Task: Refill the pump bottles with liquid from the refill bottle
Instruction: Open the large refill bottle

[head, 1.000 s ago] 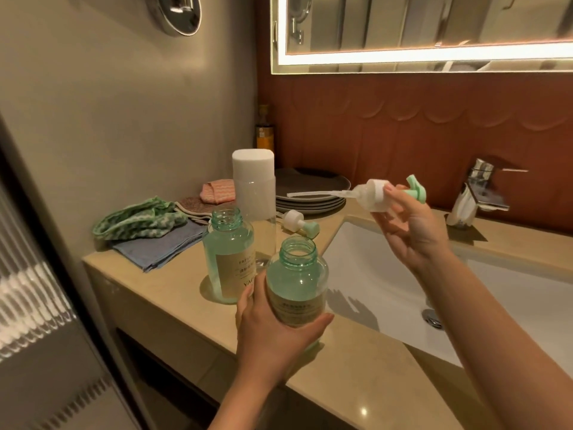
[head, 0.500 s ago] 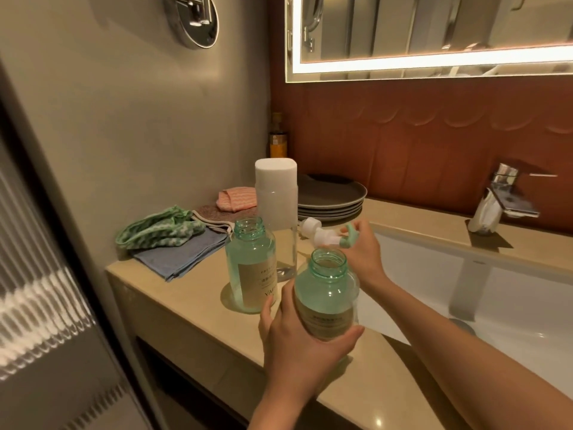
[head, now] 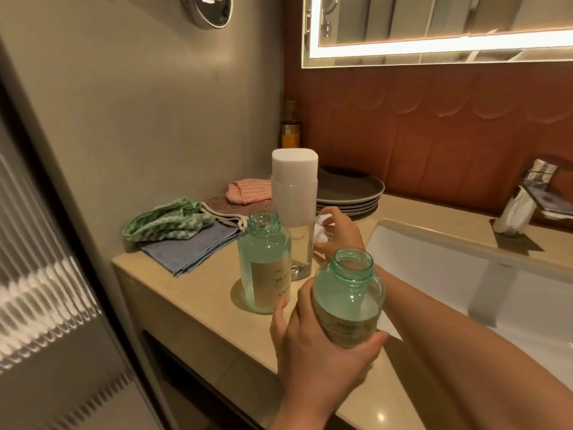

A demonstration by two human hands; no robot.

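Observation:
My left hand (head: pixel 316 361) grips a green-tinted pump bottle (head: pixel 347 299) round its lower half at the counter's front edge; its neck is open with no pump. A second open green pump bottle (head: pixel 263 268) stands on the counter to its left. Behind them stands the tall clear refill bottle (head: pixel 294 212) with a white cap, holding little liquid. My right hand (head: pixel 341 234) is low on the counter just right of the refill bottle, fingers curled round a white pump head (head: pixel 321 235), which shows between them. The rest of the pump is hidden by the hand.
Folded blue, green and pink cloths (head: pixel 186 240) lie at the counter's left. Grey plates (head: pixel 350 190) are stacked at the back, with an amber bottle (head: pixel 290 131) in the corner. The white sink (head: pixel 449 274) and chrome tap (head: pixel 524 203) are on the right.
My right hand brought the pump head down from above the sink to the counter beside the refill bottle. My left hand kept hold of the near bottle.

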